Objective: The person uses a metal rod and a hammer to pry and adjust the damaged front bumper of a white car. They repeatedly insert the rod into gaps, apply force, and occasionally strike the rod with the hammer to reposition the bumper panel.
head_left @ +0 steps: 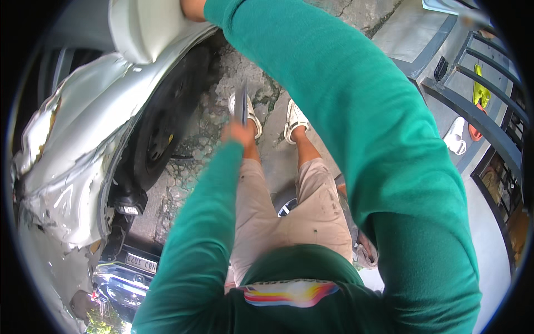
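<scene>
My left hand (pixel 236 132), smeared by motion, is closed round a narrow dark tool with a long flat shape (pixel 242 103). Its exact kind is too blurred to tell. The tool points away from me, over one of my white clogs (pixel 253 114). At the top edge, my right hand (pixel 193 9) reaches across to a pale car body panel (pixel 142 33); its fingers are out of the picture. Below that panel, the silvery bodywork (pixel 69 172) is crumpled, with torn edges, beside a black wheel (pixel 161 131).
Cracked, stony ground (pixel 192 125) runs between the wheel and my feet. To the right are a dark metal railing (pixel 473 108), a white clog (pixel 456 136) and yellow-green footwear (pixel 480 89) on a grey step. Another vehicle (pixel 125 286) stands at the lower left.
</scene>
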Demonstrator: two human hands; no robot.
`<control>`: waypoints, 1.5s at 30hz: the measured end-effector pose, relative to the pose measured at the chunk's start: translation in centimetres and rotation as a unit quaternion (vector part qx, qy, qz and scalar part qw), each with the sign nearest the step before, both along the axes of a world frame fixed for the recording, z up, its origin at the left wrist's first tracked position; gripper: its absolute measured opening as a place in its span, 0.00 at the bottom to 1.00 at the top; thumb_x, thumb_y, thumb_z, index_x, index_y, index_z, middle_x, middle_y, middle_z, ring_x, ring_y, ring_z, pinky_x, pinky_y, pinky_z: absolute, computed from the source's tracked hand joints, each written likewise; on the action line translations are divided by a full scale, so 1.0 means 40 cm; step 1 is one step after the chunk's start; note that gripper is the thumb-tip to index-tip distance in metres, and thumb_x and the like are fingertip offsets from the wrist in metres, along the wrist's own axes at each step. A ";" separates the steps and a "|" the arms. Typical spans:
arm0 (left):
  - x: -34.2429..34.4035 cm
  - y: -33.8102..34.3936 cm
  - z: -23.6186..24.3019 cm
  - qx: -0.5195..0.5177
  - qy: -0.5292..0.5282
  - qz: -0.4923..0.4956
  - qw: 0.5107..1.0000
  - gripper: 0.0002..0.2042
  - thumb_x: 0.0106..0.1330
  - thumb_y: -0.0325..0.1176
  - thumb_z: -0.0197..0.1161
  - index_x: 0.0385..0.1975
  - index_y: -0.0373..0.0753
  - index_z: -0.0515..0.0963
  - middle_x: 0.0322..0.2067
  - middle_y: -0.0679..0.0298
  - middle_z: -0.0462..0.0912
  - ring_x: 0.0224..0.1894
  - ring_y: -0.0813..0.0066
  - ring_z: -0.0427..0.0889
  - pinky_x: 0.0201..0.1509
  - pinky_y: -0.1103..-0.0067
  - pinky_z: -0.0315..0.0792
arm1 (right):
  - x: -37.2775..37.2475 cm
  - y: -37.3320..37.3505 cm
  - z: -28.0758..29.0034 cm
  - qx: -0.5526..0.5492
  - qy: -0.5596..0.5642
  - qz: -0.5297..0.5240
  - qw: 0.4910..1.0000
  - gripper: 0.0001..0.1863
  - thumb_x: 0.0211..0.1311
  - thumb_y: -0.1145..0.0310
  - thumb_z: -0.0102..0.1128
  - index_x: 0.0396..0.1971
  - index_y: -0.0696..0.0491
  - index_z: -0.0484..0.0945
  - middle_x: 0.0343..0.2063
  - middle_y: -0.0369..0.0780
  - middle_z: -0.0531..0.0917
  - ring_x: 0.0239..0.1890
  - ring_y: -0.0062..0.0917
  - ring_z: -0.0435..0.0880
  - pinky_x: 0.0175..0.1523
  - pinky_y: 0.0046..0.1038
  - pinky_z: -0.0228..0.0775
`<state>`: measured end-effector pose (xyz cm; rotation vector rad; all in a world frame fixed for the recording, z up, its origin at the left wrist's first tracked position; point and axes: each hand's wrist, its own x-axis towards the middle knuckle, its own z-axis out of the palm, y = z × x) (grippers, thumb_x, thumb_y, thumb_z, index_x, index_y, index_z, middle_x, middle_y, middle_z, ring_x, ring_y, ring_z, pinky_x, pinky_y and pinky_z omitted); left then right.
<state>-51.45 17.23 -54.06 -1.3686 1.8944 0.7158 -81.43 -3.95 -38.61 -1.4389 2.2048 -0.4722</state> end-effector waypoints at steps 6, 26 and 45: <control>0.213 0.030 0.071 0.088 -0.103 -0.013 0.991 0.40 0.60 0.44 0.65 0.75 0.42 0.61 0.52 0.38 0.83 0.55 0.39 0.83 0.62 0.56 0.76 | -0.038 0.349 0.018 0.045 -0.035 0.017 0.998 0.11 0.61 0.66 0.61 0.37 0.54 0.88 0.36 0.52 0.88 0.42 0.46 0.88 0.49 0.47 0.80; -0.042 -0.069 0.949 0.264 0.281 0.086 0.919 0.26 0.67 0.30 0.70 0.66 0.37 0.76 0.47 0.66 0.86 0.47 0.77 0.82 0.59 0.77 0.74 | 0.087 1.610 0.550 0.190 -0.676 -0.301 0.646 0.32 0.72 0.73 0.52 0.74 0.58 0.61 0.38 0.41 0.86 0.36 0.22 0.83 0.40 0.22 0.75; 0.880 0.122 1.431 0.029 0.519 0.355 0.777 0.28 0.70 0.58 0.65 0.51 0.35 0.85 0.28 0.69 0.82 0.30 0.81 0.77 0.37 0.80 0.71 | 0.287 1.094 0.813 0.270 -0.565 -0.009 0.780 0.24 0.68 0.78 0.49 0.64 0.63 0.73 0.31 0.37 0.82 0.31 0.23 0.81 0.38 0.24 0.74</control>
